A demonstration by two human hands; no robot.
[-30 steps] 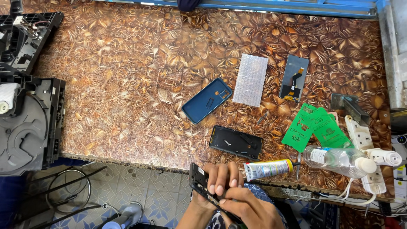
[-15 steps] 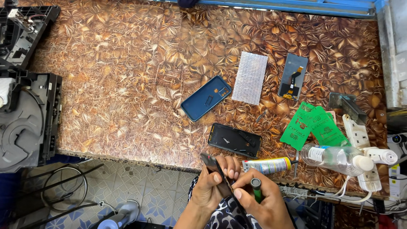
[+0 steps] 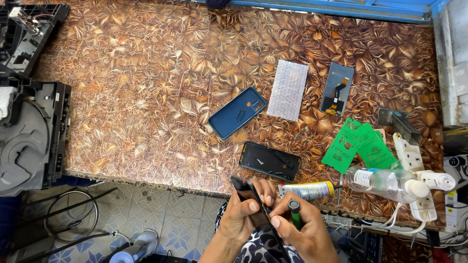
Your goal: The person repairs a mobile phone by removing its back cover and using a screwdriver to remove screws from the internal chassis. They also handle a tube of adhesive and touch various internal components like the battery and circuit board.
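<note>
Down at 6 o'clock, below the table (image 3: pixel 146 97) edge, the left hand (image 3: pixel 241 216) is wrapped around a dark phone (image 3: pixel 248 195), long axis pointing to 11 o'clock. The right hand (image 3: pixel 304 234) pinches a green-tipped tool (image 3: pixel 294 210).

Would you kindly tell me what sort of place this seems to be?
Probably a phone repair bench: a blue phone back cover, a loose display panel with flex cable and an opened black phone frame lie on the patterned table.
</note>
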